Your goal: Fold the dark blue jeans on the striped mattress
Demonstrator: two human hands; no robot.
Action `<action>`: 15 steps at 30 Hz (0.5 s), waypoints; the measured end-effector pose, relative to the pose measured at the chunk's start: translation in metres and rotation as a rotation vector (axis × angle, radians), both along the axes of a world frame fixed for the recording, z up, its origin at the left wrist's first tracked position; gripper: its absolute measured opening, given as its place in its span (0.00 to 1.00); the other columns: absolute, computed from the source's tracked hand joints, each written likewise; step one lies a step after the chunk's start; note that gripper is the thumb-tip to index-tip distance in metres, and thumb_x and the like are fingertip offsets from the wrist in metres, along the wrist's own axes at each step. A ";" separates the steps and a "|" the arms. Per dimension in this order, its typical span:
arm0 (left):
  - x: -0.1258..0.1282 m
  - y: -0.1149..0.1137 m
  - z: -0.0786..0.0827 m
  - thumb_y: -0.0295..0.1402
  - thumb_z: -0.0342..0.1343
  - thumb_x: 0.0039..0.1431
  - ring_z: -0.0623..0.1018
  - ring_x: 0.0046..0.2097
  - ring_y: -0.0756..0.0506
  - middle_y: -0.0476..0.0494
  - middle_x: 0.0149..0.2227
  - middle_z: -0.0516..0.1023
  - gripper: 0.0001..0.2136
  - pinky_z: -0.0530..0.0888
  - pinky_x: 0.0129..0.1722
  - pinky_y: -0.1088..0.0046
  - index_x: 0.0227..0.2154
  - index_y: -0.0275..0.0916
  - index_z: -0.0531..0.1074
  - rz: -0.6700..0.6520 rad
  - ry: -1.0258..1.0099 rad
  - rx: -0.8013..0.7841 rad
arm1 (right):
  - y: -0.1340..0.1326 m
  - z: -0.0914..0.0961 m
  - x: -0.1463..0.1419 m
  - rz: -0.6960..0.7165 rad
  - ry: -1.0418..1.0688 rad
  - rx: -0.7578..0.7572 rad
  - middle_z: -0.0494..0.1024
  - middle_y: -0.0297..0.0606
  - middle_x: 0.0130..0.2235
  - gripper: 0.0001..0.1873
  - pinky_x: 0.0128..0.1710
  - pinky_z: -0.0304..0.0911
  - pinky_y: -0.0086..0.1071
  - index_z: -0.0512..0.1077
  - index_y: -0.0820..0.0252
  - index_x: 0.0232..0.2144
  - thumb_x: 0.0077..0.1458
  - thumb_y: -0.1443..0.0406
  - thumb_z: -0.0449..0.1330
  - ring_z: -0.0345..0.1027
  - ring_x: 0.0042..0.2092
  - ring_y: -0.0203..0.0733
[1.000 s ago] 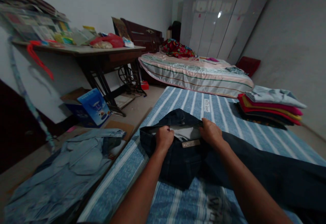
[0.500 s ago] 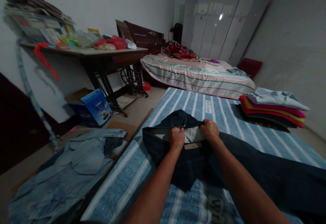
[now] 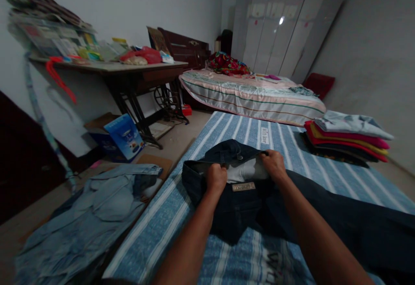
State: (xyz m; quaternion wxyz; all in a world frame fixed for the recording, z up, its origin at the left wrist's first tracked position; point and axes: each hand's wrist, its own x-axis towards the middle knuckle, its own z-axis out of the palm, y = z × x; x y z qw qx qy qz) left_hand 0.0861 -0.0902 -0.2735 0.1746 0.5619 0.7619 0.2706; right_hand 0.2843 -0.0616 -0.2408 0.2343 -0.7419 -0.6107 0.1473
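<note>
A pair of dark blue jeans (image 3: 240, 207) lies on a blue-and-white striped mattress (image 3: 285, 142), with its waistband toward the far end and its legs running off to the right. My left hand (image 3: 216, 178) is closed on the waistband near its middle. My right hand (image 3: 274, 164) is closed on the waistband a little to the right. Between the hands the waist gapes, showing pale lining and a small leather label (image 3: 244, 186).
A stack of folded clothes (image 3: 348, 140) sits on the mattress at the right. Light blue denim garments (image 3: 87, 216) lie on the floor at the left. A table (image 3: 129, 67) piled with papers stands by the left wall. A bed (image 3: 253, 93) and a wardrobe (image 3: 275, 39) are beyond.
My hands drew close together on the waistband half a second ago and have now moved slightly apart again, opening the waist wider. The view has shifted a little.
</note>
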 end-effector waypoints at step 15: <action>-0.048 -0.060 0.025 0.38 0.48 0.58 0.73 0.46 0.42 0.40 0.42 0.75 0.11 0.67 0.43 0.70 0.37 0.38 0.70 -0.436 0.427 -0.014 | -0.012 0.026 -0.001 0.157 0.080 0.015 0.74 0.38 0.27 0.12 0.27 0.53 0.27 0.73 0.63 0.26 0.53 0.64 0.52 0.67 0.32 0.39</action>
